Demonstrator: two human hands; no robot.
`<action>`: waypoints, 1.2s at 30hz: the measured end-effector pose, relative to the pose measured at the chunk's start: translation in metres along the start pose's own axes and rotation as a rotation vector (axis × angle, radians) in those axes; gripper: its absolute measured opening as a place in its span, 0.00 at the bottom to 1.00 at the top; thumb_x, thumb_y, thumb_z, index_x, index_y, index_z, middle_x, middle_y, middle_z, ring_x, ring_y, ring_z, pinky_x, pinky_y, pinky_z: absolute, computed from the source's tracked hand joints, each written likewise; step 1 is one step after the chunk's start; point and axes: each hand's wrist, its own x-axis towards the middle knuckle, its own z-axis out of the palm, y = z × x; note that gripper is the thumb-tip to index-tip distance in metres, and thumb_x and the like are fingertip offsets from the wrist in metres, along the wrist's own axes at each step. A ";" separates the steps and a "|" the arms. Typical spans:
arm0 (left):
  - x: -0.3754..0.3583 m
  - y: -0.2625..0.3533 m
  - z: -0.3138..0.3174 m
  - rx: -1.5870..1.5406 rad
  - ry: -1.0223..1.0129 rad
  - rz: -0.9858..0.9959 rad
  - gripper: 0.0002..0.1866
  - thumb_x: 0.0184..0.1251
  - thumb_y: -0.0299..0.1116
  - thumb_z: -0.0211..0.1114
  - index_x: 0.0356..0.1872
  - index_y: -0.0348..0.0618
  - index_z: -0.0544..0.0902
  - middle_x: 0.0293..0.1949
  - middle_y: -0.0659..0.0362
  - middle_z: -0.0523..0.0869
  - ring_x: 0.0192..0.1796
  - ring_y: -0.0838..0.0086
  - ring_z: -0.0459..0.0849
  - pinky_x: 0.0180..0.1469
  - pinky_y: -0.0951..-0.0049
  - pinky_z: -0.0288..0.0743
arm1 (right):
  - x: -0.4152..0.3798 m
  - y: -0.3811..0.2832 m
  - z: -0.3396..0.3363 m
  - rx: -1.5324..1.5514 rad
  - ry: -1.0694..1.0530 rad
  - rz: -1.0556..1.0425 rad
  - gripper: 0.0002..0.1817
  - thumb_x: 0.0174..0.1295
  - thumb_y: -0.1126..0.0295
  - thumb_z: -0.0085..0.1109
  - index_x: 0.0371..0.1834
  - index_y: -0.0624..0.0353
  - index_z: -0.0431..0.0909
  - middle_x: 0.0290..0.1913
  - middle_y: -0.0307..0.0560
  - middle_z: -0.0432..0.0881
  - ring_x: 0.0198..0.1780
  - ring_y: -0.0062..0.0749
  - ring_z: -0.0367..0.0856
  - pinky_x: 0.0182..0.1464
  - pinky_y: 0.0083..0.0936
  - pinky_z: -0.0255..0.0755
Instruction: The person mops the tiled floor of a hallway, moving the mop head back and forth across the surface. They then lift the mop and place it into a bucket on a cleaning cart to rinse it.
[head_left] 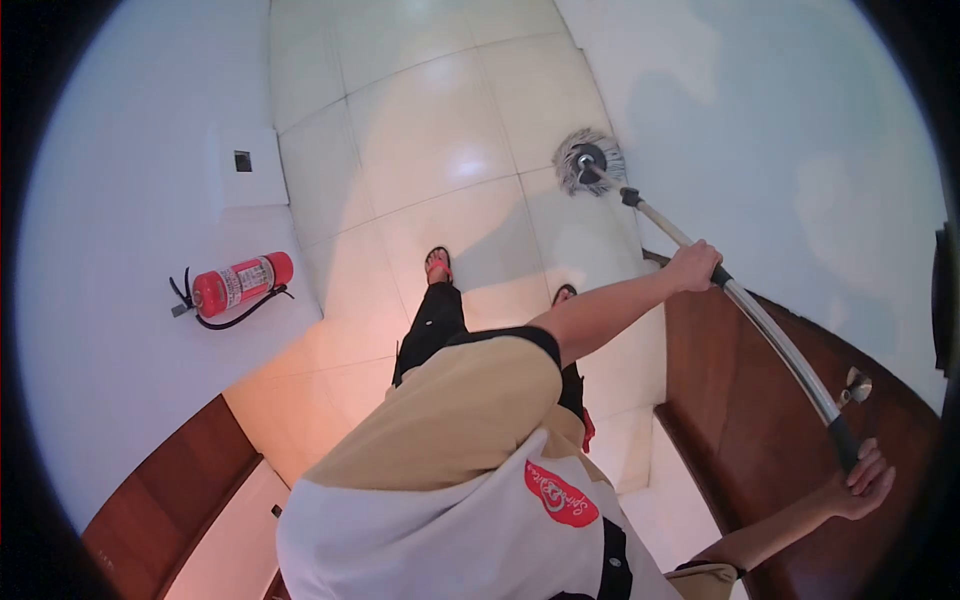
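Note:
A mop with a grey stringy head [588, 162] rests on the tiled floor against the base of the right wall. Its metal handle [780, 335] runs diagonally down to the lower right. My left hand [697, 265], reaching across in front of me, is closed round the middle of the handle, near a dark collar. At the upper end, beside the dark grip [846, 445], the fingers of my right hand [872, 482] are curled about the handle's tip. The palm side of that grasp is partly hidden.
On the left wall hangs a red fire extinguisher [243, 284] with a black hose, near a wall socket [243, 161]. A brown wooden door [740, 365] with a metal knob [857, 386] stands at the right. Brown wood [165, 490] also shows at lower left. My sandalled feet [438, 266] are on the tiles.

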 end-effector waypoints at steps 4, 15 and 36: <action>-0.088 -0.048 -0.036 -0.011 0.138 -0.109 0.14 0.37 0.30 0.60 0.30 0.42 0.72 0.31 0.51 0.75 0.40 0.58 0.73 0.38 0.60 0.69 | 0.018 0.044 0.009 -0.047 -0.055 -0.114 0.15 0.55 0.67 0.38 0.12 0.59 0.64 0.09 0.34 0.56 0.11 0.20 0.53 0.30 0.25 0.58; -0.485 -0.263 -0.170 0.529 0.028 -0.913 0.15 0.34 0.37 0.68 0.27 0.46 0.76 0.32 0.53 0.74 0.43 0.58 0.72 0.39 0.58 0.70 | -0.275 0.158 0.234 0.300 -1.132 0.447 0.06 0.47 0.77 0.47 0.15 0.66 0.68 0.14 0.41 0.67 0.15 0.22 0.62 0.18 0.16 0.57; -0.121 0.057 0.106 0.014 0.116 -0.057 0.10 0.38 0.31 0.60 0.27 0.45 0.76 0.29 0.56 0.77 0.40 0.62 0.75 0.36 0.57 0.68 | -0.056 -0.025 -0.135 -0.246 -0.157 -0.256 0.08 0.56 0.68 0.38 0.22 0.56 0.57 0.10 0.35 0.53 0.13 0.19 0.53 0.25 0.24 0.56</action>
